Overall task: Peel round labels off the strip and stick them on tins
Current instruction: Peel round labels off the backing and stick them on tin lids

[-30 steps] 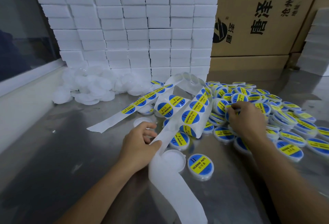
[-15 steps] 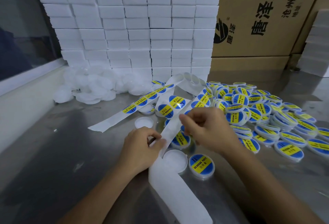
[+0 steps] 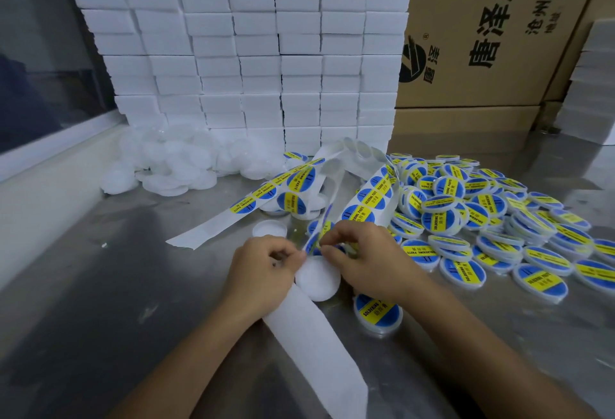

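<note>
White paper label strip [image 3: 319,345], mid-counter: left hand [image 3: 263,272] pinches it; right hand [image 3: 362,259], arrived from the labelled-tin pile [image 3: 482,219], pinches a blue-yellow round label [image 3: 316,235]. Peeling begins above the unlabelled white tin [image 3: 317,280].

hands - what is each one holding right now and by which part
The left hand pinches the label strip where its peeled end begins. The right hand pinches a label at its edge, on that strip.
</note>
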